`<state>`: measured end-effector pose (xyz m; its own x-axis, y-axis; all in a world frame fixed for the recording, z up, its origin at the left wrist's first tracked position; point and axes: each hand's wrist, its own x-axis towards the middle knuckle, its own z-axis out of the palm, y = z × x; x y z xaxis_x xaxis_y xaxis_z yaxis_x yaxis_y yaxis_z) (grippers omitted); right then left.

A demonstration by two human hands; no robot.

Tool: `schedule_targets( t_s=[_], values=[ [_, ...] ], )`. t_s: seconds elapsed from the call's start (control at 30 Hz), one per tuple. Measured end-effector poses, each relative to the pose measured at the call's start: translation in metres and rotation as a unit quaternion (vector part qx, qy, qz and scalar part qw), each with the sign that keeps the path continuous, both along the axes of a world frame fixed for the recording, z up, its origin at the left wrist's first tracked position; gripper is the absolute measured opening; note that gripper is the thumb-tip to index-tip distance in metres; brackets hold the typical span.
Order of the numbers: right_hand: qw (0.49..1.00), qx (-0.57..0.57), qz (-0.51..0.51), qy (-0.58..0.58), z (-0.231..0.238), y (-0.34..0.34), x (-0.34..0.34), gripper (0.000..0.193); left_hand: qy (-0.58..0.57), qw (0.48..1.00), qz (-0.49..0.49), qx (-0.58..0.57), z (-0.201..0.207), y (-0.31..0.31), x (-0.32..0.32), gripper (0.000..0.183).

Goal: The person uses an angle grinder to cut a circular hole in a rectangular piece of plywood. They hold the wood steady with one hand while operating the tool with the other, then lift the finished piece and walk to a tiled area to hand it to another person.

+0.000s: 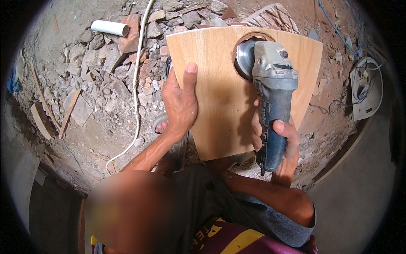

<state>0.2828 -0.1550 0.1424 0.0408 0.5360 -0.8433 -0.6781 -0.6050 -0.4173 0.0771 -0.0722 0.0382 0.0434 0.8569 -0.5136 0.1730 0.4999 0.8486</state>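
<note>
My left hand (182, 100) grips the left edge of a light wood-grain panel (215, 97), thumb lying on its face and the fingers hidden behind. A round hole (237, 44) is cut through the panel's upper part. My right hand (286, 137) is wrapped round the dark blue body of an angle grinder (274, 106). The grinder's grey metal head points away from me. Its shiny disc (245, 58) sits within the hole, close to the left rim; whether it touches the rim or spins, I cannot tell.
Broken stones and rubble (101, 63) cover the ground beyond the panel. A white pipe piece (110, 28) lies at the far left. A pale cable (137, 72) runs down past it. Wood strips (69, 112) lie left; a white plastic casing (366, 86) and blue cord (334, 27) lie right.
</note>
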Motion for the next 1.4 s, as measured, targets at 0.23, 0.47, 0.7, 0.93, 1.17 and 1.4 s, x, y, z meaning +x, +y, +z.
schedule_targets(
  t_s=[0.23, 0.47, 0.7, 0.93, 1.17, 1.4],
  values=[
    [0.997, 0.003, -0.055, 0.056, 0.001, -0.0067, 0.0016, 0.078, 0.016, 1.0, -0.007, 0.012, -0.0029, 0.0001, -0.0004, 0.067],
    [0.997, 0.011, -0.037, 0.064, -0.003, -0.0059, 0.0033, 0.078, 0.009, 1.0, -0.011, 0.008, -0.005, 0.0001, -0.0024, 0.066],
    [0.998, 0.008, -0.022, 0.052, -0.0019, -0.0035, 0.0041, 0.08, 0.013, 1.0, -0.007, 0.003, -0.0034, -0.0004, -0.0012, 0.065],
    [0.999, 0.01, -0.016, 0.051, -0.0037, -0.0049, 0.0043, 0.078, 0.014, 1.0, -0.013, 0.001, -0.0025, 0.0009, -0.0009, 0.064],
    [1.0, 0.013, 0.005, 0.026, -0.0027, -0.003, 0.0057, 0.076, 0.011, 1.0, -0.004, 0.013, -0.0052, -0.0006, 0.0003, 0.063],
    [0.998, 0.018, -0.017, 0.054, -0.0035, -0.0046, 0.0064, 0.073, 0.027, 1.0, -0.006, 0.007, -0.0063, -0.0015, -0.0011, 0.062]
  ],
)
